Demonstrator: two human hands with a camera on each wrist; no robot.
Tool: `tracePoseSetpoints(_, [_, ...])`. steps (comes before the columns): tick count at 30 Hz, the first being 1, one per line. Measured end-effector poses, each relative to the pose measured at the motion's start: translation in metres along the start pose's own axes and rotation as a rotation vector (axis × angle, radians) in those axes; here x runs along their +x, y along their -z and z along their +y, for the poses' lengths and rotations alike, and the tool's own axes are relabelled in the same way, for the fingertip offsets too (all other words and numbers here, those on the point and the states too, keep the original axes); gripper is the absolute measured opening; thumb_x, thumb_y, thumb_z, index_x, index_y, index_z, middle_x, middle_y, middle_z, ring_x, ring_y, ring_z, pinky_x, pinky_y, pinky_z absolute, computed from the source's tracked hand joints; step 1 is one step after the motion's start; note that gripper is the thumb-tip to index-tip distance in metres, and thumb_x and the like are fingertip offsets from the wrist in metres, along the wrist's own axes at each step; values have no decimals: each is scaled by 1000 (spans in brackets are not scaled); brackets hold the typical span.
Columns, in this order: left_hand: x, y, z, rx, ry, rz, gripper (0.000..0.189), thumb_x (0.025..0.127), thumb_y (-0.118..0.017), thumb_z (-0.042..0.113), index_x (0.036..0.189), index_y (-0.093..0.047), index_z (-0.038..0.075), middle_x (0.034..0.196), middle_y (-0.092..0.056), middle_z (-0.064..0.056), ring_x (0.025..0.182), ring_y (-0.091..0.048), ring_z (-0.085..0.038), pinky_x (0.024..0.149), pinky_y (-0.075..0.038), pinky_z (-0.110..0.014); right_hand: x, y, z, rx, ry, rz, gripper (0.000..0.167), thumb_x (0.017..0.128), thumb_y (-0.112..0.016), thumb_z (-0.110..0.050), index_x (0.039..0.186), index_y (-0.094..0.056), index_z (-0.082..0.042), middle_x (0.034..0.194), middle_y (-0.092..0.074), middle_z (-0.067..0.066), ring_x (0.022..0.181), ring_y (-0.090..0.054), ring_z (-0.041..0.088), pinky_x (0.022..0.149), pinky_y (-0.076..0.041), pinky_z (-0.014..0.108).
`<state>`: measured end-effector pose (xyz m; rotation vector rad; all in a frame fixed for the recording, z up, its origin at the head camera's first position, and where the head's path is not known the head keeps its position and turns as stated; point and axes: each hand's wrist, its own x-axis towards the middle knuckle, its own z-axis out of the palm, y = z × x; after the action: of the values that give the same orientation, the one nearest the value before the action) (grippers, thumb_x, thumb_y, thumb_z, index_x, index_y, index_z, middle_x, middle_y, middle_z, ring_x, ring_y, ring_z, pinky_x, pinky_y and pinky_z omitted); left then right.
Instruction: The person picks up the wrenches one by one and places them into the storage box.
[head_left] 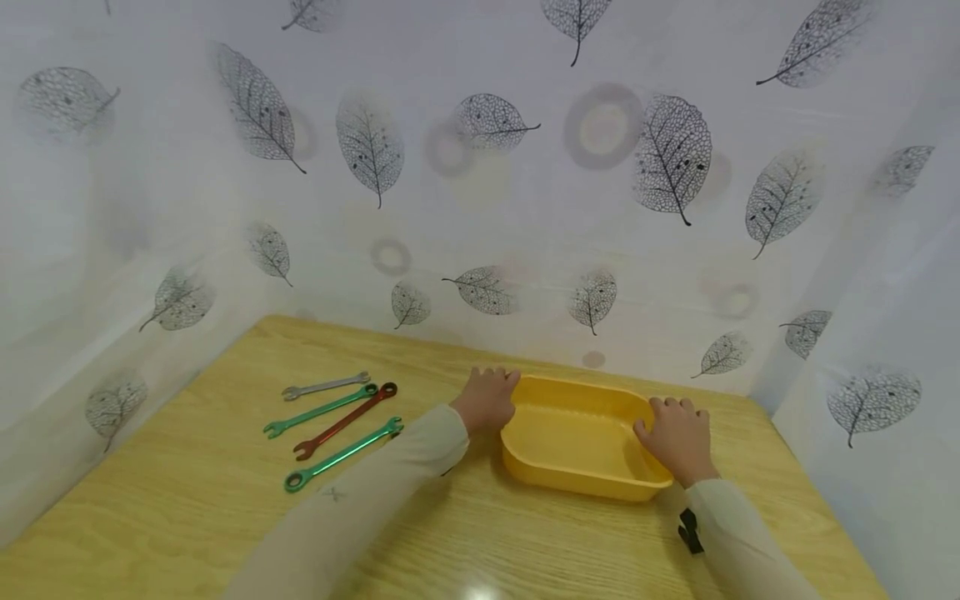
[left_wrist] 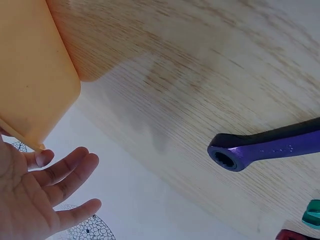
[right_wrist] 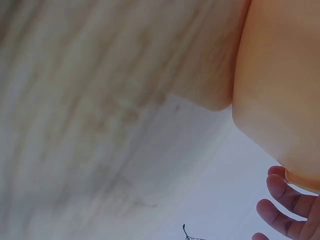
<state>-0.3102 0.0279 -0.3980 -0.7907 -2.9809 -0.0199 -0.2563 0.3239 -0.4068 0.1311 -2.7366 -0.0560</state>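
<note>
A yellow plastic tray with a raised rim stands on the table, held at both ends. My left hand pinches its left rim, while my right hand grips the right rim with the thumb over the edge. Seen from the left wrist, the outer fingers of the left hand spread away from the rim. From the right wrist, the right hand's fingertips show at the tray's lip. The inside of the tray holds nothing that I can see.
Left of the tray lie a silver wrench, a red wrench and green wrenches. A purple wrench, mostly hidden by my left sleeve in the head view, lies beside them. A leaf-patterned curtain borders the wooden table.
</note>
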Motion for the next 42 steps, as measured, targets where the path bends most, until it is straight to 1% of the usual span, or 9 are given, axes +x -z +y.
tracePoseSetpoints(4, [-2, 1, 0, -1, 2, -20, 30, 91, -43, 20, 120, -45, 11, 114, -58, -11, 102, -57, -29, 98, -40, -49, -2, 0, -1, 0, -2, -1, 40, 83, -62, -28, 105, -62, 5, 92, -64, 25, 83, -55, 42, 70, -42, 58])
tracePoseSetpoints(7, [-3, 2, 0, 1, -4, -11, 28, 90, -43, 19, 118, -46, 11, 110, -59, -10, 98, -57, -28, 94, -41, -47, -3, -1, -1, -3, -1, 8, 40, 82, -62, -29, 104, -63, 5, 90, -64, 25, 82, -55, 41, 69, -42, 58])
tracePoseSetpoints(10, [-5, 1, 0, 8, -15, -4, 27, 91, -44, 20, 117, -46, 11, 110, -59, -10, 98, -57, -28, 93, -42, -47, -5, -1, -2, -4, 6, 14, 40, 82, -62, -29, 104, -63, 5, 90, -64, 25, 83, -55, 41, 70, -42, 59])
tracePoseSetpoints(14, [-7, 0, -1, 15, -31, -9, 30, 91, -44, 21, 119, -45, 11, 114, -59, -10, 101, -57, -28, 96, -40, -49, -8, 0, -3, -13, 14, 20, 39, 82, -63, -29, 103, -62, 5, 89, -64, 24, 82, -56, 42, 70, -42, 59])
tracePoseSetpoints(21, [-11, 3, 1, 18, -36, -18, 32, 91, -43, 20, 122, -44, 10, 111, -58, -10, 106, -57, -30, 103, -37, -52, -12, 4, -5, -18, 25, 49, 37, 80, -66, -28, 97, -63, 4, 83, -63, 23, 77, -55, 40, 68, -42, 58])
tracePoseSetpoints(27, [-17, 5, 2, 40, -57, -21, 35, 91, -43, 21, 125, -43, 10, 119, -58, -11, 112, -57, -31, 105, -35, -52, -15, 4, -7, -40, 37, 59, 35, 79, -66, -28, 93, -63, 4, 77, -61, 20, 71, -53, 37, 64, -42, 55])
tracePoseSetpoints(36, [-27, 5, -3, 80, -91, -13, 36, 91, -44, 22, 124, -44, 9, 118, -59, -11, 108, -58, -29, 104, -37, -50, -20, 8, -16, -12, 37, 46, 35, 79, -66, -28, 93, -63, 4, 78, -62, 20, 73, -53, 37, 68, -41, 56])
tracePoseSetpoints(42, [-31, 5, -6, 99, -87, -17, 36, 92, -44, 24, 124, -46, 9, 117, -59, -10, 106, -59, -28, 104, -37, -50, -22, 9, -21, -25, 44, 61, 34, 78, -66, -27, 91, -63, 4, 76, -61, 20, 71, -54, 37, 66, -42, 56])
